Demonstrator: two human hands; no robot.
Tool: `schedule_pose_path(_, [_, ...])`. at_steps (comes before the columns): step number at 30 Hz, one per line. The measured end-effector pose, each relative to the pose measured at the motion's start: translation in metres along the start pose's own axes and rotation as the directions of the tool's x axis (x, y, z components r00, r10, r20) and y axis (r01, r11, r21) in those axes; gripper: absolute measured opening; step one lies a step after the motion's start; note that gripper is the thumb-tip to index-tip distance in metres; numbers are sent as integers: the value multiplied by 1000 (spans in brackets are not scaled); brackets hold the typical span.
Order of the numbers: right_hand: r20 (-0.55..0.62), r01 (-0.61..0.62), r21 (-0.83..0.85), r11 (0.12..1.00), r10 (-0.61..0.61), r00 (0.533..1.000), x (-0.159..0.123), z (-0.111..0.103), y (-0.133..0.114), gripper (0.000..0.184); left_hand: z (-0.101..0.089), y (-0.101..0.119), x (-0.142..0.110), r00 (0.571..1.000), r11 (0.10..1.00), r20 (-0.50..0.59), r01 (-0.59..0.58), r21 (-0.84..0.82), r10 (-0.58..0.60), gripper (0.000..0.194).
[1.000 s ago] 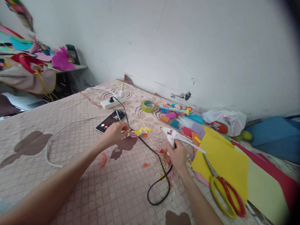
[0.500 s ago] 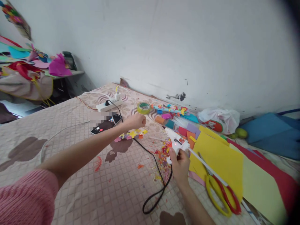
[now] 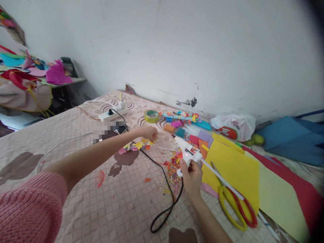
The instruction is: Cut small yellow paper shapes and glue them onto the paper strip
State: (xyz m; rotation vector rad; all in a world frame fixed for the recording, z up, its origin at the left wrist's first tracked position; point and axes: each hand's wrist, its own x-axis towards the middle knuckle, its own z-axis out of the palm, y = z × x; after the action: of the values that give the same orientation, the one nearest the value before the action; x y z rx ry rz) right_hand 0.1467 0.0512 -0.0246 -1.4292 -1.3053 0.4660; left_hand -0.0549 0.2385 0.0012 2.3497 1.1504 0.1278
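My right hand (image 3: 193,180) is wrapped round a white hot glue gun (image 3: 186,150) with a small red light lit on its side. A long white glue stick (image 3: 221,178) sticks out of the back of the gun, and its black cord loops over the bed cover. My left hand (image 3: 150,134) is closed beyond a short row of paper flowers (image 3: 138,145) in yellow, pink and orange. Its fingertips face away, so whatever it may pinch is hidden. Coloured paper scraps (image 3: 176,165) lie in a heap beside the glue gun.
Scissors (image 3: 234,206) with yellow and red handles lie on yellow paper (image 3: 235,168). A tape roll (image 3: 151,116), a flower-trimmed blue stick (image 3: 177,116) and a plastic bag (image 3: 234,125) line the wall side. Back left are a power strip (image 3: 113,114) and a partly blurred phone (image 3: 123,129).
The view has turned slightly to the right. My left hand has come a little lower, closer to the paper flowers. My right hand keeps its grip on the glue gun.
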Motion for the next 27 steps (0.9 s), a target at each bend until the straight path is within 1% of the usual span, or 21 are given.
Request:
schedule_pose_path(3, [-10,-8,17,1000,8,1000,0,0,0,28,-9,-1,-5,998,997,-61,-9,-73,5,10])
schedule_pose_path(6, [-8,-23,36,999,23,1000,-1,0,1,29,-26,2,-20,985,987,-170,-25,-159,-2,16])
schedule_pose_path(7, [-5,-25,36,999,25,1000,-1,0,2,29,-32,3,-28,979,982,-201,-35,-188,-4,19])
schedule_pose_path(9, [-3,-21,31,999,21,1000,-2,0,3,29,-42,6,-47,970,969,-242,-52,-244,-9,19])
schedule_pose_path(12, [0,-22,35,999,22,1000,-2,1,3,29,-49,8,-81,963,949,-269,-64,-308,-22,17])
schedule_pose_path(13, [2,-24,39,999,24,1000,-3,1,3,29,-48,7,-92,961,940,-275,-65,-335,-31,17])
schedule_pose_path(15, [3,-23,41,999,22,1000,-3,1,0,29,-44,4,-115,956,885,-283,-65,-461,-77,17])
schedule_pose_path(18, [-1,-10,40,999,10,1000,-4,2,-4,29,-33,1,-143,964,817,-247,-59,-573,-104,25])
schedule_pose_path(20, [3,-8,44,999,7,1000,-5,2,-6,29,-24,1,-156,936,822,-301,-23,-569,-182,25])
schedule_pose_path(22, [9,-4,50,999,4,1000,-6,2,-7,29,-17,2,-166,898,834,-362,9,-551,-250,20])
schedule_pose_path(25, [7,4,52,999,-4,1000,-6,2,-8,28,-9,1,-175,850,858,-427,53,-510,-307,17])
schedule_pose_path(27, [2,10,41,999,-11,1000,-7,2,-8,28,-6,0,-179,836,884,-446,94,-459,-320,18])
